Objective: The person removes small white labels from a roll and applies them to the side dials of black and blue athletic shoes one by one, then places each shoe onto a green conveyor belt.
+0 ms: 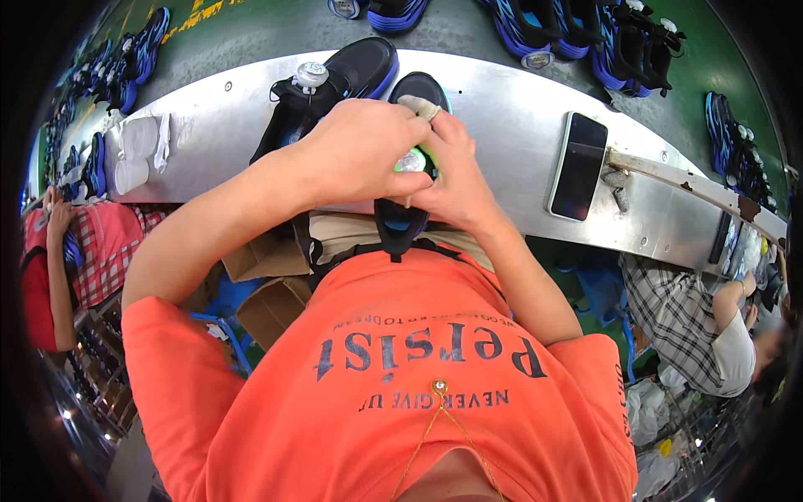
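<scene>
A black sneaker (401,219) with a green-edged sole lies toe away from me at the near edge of the metal worktop (502,150). Both hands are on its upper, around a round clear dial (411,161) that glows green at the rim. My left hand (370,147) reaches in from the left, its thumb beside the dial. My right hand (448,169) holds the shoe's other side. A pale finger cot covers a fingertip between the hands. Left of them stands a second black sneaker (361,66) with a blue-purple sole and a silvery dial (312,75) on its tongue.
A smartphone (578,166) lies at right, beside a chipped metal bar (690,176) and small grey finger cots (618,188). Clear plastic pieces (135,154) lie at left. More sneakers (527,31) stand beyond the worktop. Co-workers sit at left (106,245) and right (684,326). Cardboard boxes (273,307) are below.
</scene>
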Demonstrator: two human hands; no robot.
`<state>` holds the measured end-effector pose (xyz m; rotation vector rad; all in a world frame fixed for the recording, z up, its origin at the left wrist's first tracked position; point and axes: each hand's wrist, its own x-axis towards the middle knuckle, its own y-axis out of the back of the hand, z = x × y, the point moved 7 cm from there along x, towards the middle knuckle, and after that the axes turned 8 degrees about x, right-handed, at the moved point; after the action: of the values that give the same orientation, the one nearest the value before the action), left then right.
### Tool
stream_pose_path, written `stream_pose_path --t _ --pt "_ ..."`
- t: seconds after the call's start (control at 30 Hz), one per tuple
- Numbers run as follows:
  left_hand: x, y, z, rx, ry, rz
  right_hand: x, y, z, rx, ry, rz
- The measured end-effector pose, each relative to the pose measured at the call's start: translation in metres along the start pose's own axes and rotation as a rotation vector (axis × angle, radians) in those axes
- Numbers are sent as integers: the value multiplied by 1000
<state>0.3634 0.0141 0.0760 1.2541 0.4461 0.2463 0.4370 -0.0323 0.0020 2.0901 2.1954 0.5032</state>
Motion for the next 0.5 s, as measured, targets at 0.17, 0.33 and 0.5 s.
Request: stream_pose_path --t 0.17,0.33,0.5 --pt "-32 -4 0 -415 171 302 -7 2 -2 94 22 -4" --pt "-40 -19 -8 -668 129 304 -8 6 -3 147 -42 -30" --pt "-39 -22 -2 -464 40 342 -10 11 -2 199 -62 -87"
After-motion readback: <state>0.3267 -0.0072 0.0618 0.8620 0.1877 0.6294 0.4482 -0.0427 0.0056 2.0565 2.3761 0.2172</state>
